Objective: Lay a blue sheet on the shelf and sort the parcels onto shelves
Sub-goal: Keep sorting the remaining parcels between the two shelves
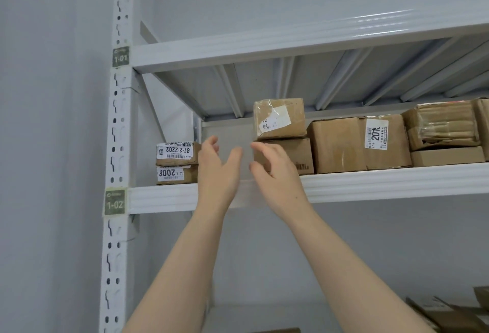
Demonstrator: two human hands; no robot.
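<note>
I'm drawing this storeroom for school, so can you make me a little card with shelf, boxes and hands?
Shelf: white metal, tag 1-02
Left stack: parcel 81-2-2202 on parcel 32-3-2008
Middle stack: taped box on lower box
Left hand: open, raised before the gap between stacks, holds nothing
Right hand: open, before the lower box; contact unclear
Blue sheet: not in view

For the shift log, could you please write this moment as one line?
shelf 1-02 | left hand open | right hand open | both empty, between small parcels and box stack
</note>
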